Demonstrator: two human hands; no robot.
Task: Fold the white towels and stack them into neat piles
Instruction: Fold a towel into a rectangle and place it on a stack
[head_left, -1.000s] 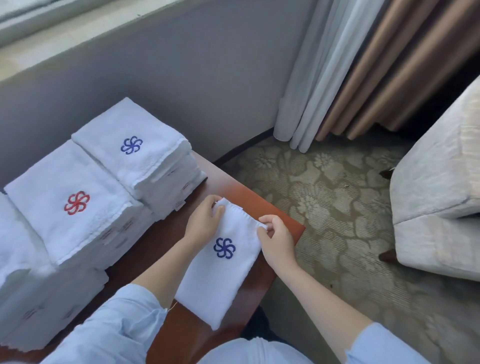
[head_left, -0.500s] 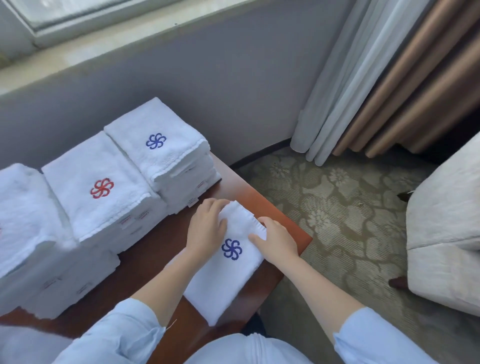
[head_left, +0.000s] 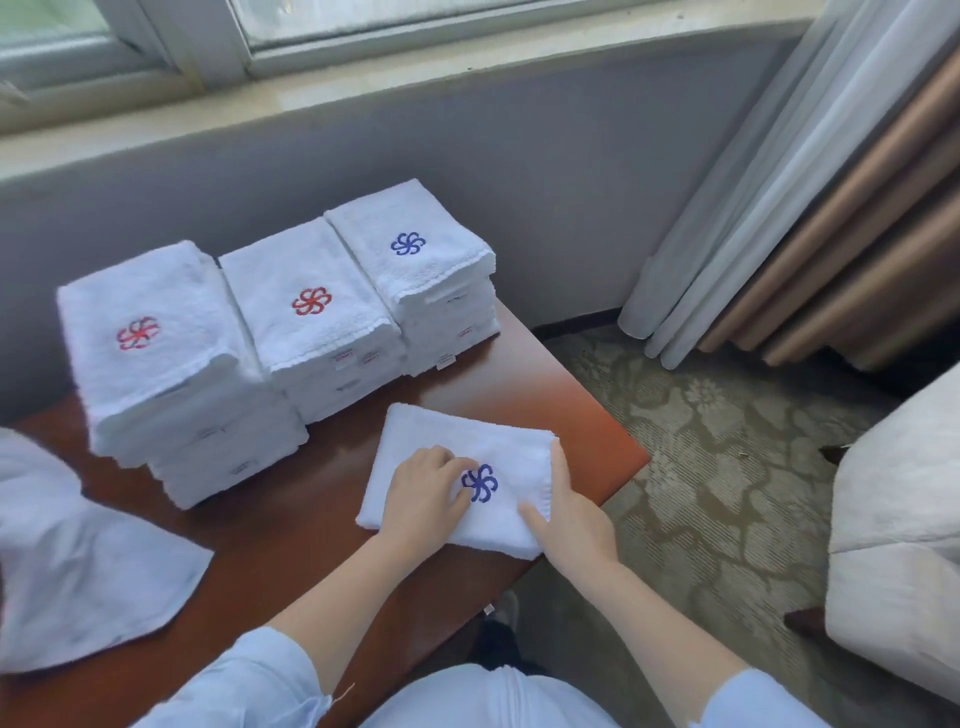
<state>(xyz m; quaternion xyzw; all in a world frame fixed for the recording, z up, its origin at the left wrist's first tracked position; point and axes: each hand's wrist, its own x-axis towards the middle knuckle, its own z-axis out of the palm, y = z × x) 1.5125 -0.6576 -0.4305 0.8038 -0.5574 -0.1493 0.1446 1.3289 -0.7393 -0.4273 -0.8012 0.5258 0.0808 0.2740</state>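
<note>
The work surface is a reddish-brown wooden table (head_left: 545, 395) set against a grey wall (head_left: 519, 156) below a windowsill (head_left: 363, 98) and a window (head_left: 415, 15). To the right, the floor carries a patterned carpet (head_left: 701, 441). Two curtains hang in the corner: one white sheer curtain (head_left: 737, 182) and one brown curtain (head_left: 857, 208). One pale upholstered chair (head_left: 898, 519) stands at the far right.

Three stacks of folded white towels stand in a row along the back of the table, touching one another. The left stack (head_left: 156, 332) and the middle stack (head_left: 306, 306) each show a red emblem on top; the right stack (head_left: 410, 249) shows a blue one.

One folded towel (head_left: 467, 441) lies flat near the front right corner of the table, apart from the stacks, with a blue emblem (head_left: 480, 483) facing up. The left hand (head_left: 423, 499) rests on it just left of the emblem, fingers loosely bent, gripping nothing. The right hand (head_left: 566, 519) lies flat, thumb spread wide, fingers along the towel's right edge.

One loose white cloth (head_left: 78, 571) lies at the table's left end.
</note>
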